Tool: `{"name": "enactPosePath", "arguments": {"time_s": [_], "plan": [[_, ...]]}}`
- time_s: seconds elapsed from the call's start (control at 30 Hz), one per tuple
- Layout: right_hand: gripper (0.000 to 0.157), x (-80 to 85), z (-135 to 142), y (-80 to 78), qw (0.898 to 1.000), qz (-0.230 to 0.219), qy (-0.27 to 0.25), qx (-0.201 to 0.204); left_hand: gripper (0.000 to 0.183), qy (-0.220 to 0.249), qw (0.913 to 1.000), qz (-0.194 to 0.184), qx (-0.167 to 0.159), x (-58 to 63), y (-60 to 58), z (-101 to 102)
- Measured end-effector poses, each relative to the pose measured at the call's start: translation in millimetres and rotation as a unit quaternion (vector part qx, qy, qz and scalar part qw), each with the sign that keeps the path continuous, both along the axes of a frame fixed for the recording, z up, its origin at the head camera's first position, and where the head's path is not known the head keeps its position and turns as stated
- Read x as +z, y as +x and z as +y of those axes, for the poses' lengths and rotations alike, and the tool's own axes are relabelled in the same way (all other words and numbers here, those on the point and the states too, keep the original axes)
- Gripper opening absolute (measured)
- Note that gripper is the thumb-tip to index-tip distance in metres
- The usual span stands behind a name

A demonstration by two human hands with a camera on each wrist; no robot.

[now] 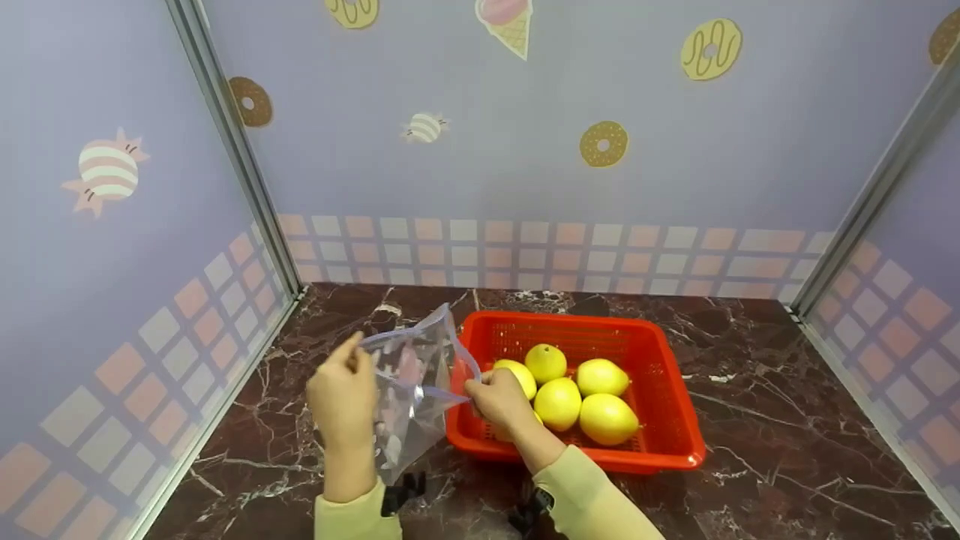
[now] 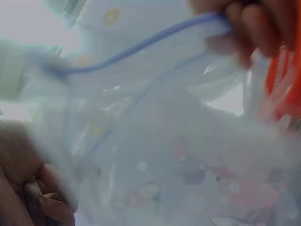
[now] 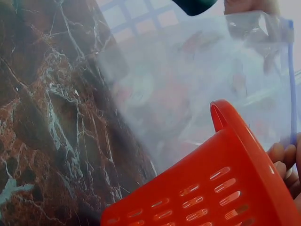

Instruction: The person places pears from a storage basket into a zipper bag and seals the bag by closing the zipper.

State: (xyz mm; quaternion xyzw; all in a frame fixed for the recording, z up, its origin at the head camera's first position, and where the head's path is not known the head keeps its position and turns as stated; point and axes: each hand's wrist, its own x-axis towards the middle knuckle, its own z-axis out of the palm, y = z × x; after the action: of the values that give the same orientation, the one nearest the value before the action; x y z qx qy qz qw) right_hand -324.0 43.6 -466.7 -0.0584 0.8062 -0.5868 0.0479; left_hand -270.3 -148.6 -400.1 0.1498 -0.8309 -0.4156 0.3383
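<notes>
A clear zip bag (image 1: 416, 386) with a lilac zip edge and pinkish printed pictures hangs between the two hands, its mouth spread apart. My left hand (image 1: 343, 397) pinches the bag's left side near the top; the fingertips are partly hidden. At the opposite end of the zip edge, my right hand (image 1: 501, 401) grips the bag between thumb and fingers, above the left rim of a red plastic basket (image 1: 679, 409). Several yellow, lemon-like fruits (image 1: 559, 403) lie in this basket, some partly covered by the right hand.
The basket stands on a dark red marbled tabletop (image 1: 780, 420). Lilac panels with printed sweets enclose the table at the back wall (image 1: 517, 172), the left wall (image 1: 150, 247) and the right. Black straps (image 1: 403, 493) sit on the wrists.
</notes>
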Motion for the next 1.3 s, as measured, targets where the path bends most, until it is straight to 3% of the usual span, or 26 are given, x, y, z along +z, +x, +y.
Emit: {"name": "enactPosePath", "arguments": {"time_s": [0.13,0.2,0.3,0.37,0.57,0.9,1.1,1.3], "plan": [[0.033,0.9,0.2,0.3,1.0,-0.014,-0.019,0.011,0.026,-0.004,0.9983,0.045,0.037,9.0,10.5,-4.9],[0.032,0.8,0.3,0.5,0.999,-0.022,-0.027,0.011,0.025,-0.022,0.9986,0.042,0.022,12.1,14.0,0.0],[0.029,0.8,0.6,0.4,1.0,-0.013,-0.023,0.005,0.023,-0.043,0.9984,0.024,-0.027,14.0,15.3,11.6],[0.027,0.5,0.3,0.4,1.0,-0.009,-0.024,0.002,0.022,-0.054,0.997,0.017,-0.054,12.5,13.1,19.1],[0.022,-1.2,-1.3,-0.3,0.998,-0.005,-0.056,0.001,0.021,-0.072,0.9937,0.01,-0.086,0.7,-2.4,35.0],[0.025,-0.2,6.7,-0.3,0.994,0.101,-0.021,-0.037,0.022,-0.08,0.9901,-0.028,-0.112,-14.0,-17.8,48.2],[0.024,2.9,32.7,0.9,0.994,0.097,-0.043,0.003,0.02,-0.1,0.9884,-0.03,-0.11,-17.1,-19.6,53.8],[0.025,14.9,68.0,8.3,0.992,0.117,0.028,0.022,0.02,-0.094,0.9892,-0.025,-0.11,-17.4,-19.4,52.6]]}}
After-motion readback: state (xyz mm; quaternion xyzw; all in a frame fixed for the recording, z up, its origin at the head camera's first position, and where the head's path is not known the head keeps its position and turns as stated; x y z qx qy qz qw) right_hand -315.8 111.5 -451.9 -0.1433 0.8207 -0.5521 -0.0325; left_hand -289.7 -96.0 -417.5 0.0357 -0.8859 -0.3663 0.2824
